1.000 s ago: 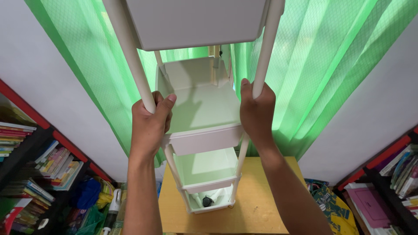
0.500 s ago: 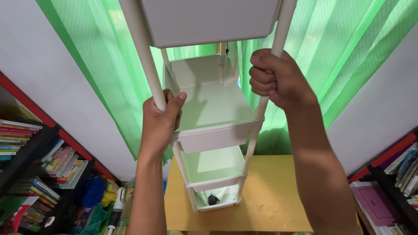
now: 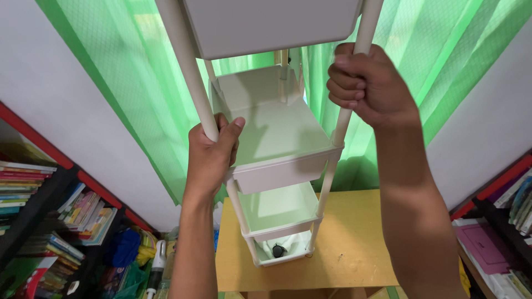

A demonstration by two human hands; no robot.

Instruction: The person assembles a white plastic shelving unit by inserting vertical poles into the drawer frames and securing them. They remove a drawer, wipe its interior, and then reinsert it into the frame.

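Observation:
A tall white plastic rack (image 3: 277, 166) with several stacked trays stands on a yellow wooden table (image 3: 360, 243). My left hand (image 3: 213, 152) grips its left front pole (image 3: 188, 66) just above the second tray. My right hand (image 3: 368, 83) is closed around the right front pole (image 3: 363, 33), higher up, near the top tray (image 3: 266, 27). A small black caster wheel (image 3: 279, 250) lies in the bottom tray.
Green curtains (image 3: 122, 66) hang behind the rack between white walls. Dark shelves with red edges hold books at the left (image 3: 50, 210) and right (image 3: 510, 221). Bags and a white bottle (image 3: 158, 260) sit on the floor at the left.
My right hand has let go of the right pole low down and gripped it higher up. The rack has shifted slightly right in view. My left hand has kept its grip.

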